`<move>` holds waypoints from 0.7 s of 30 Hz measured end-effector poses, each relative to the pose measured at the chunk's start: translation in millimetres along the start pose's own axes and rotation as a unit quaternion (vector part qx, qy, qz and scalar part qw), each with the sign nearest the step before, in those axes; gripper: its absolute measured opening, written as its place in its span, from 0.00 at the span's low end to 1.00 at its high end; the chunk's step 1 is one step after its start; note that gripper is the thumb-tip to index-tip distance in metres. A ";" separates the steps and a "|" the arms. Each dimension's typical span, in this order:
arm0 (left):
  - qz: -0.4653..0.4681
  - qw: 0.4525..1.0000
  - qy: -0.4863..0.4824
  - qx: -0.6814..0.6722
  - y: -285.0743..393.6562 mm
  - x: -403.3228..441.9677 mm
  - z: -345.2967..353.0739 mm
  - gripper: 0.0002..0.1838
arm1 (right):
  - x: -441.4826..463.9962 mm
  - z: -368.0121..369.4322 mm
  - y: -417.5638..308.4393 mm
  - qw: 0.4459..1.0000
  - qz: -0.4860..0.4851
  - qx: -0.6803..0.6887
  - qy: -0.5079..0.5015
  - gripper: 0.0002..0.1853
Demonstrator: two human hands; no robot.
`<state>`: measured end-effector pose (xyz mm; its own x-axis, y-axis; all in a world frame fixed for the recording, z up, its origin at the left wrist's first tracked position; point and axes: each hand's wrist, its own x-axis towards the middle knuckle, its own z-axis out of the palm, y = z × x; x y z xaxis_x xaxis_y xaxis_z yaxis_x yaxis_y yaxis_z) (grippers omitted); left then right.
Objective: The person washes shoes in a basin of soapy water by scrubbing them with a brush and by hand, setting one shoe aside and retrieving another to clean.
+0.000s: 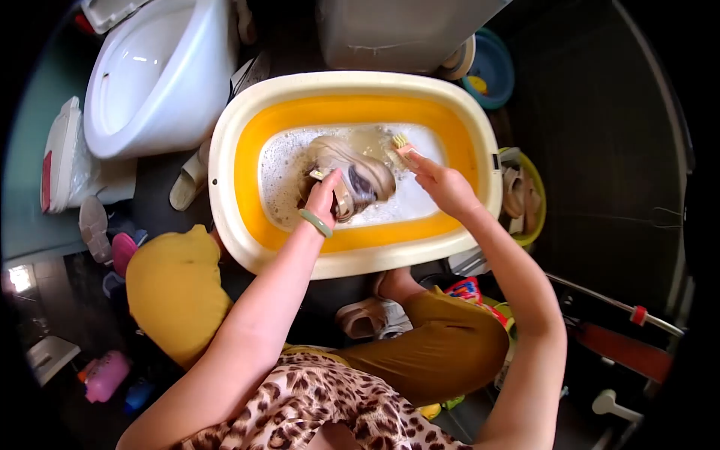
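Observation:
A wet beige and grey shoe lies tilted in soapy water inside a yellow and white tub. My left hand, with a green bangle at the wrist, is closed on the shoe's near left side. To the right of the shoe, my right hand grips a small pink brush with pale bristles. The brush is just above the water and apart from the shoe. Part of the shoe's opening is hidden behind my left hand.
A white toilet stands at the upper left, a grey bin behind the tub. A blue basin is at the upper right. More shoes sit in a green basin to the right. Several shoes lie on the floor.

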<state>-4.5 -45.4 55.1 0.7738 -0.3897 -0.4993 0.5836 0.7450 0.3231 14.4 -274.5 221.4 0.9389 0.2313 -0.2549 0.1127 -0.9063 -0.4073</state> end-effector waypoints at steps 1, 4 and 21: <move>0.033 0.998 0.025 -0.050 0.3 -15.3 25.4 0.19 | -7.0 -2.0 -10.9 0.998 0.002 0.046 0.037 0.22; 0.103 0.986 0.054 -0.116 -6.0 -27.7 48.3 0.22 | -25.7 22.2 -49.7 0.980 0.122 0.147 0.059 0.21; -0.023 0.965 0.063 -0.252 -9.6 -29.6 27.4 0.20 | -65.6 113.9 -126.9 0.994 0.036 0.064 0.087 0.19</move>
<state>-26.3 -55.8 88.8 0.6949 -0.3833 -0.6084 0.3979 0.9097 -0.1185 -98.5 -134.3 189.9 0.9863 0.0928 -0.1364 0.0116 -0.8637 -0.5039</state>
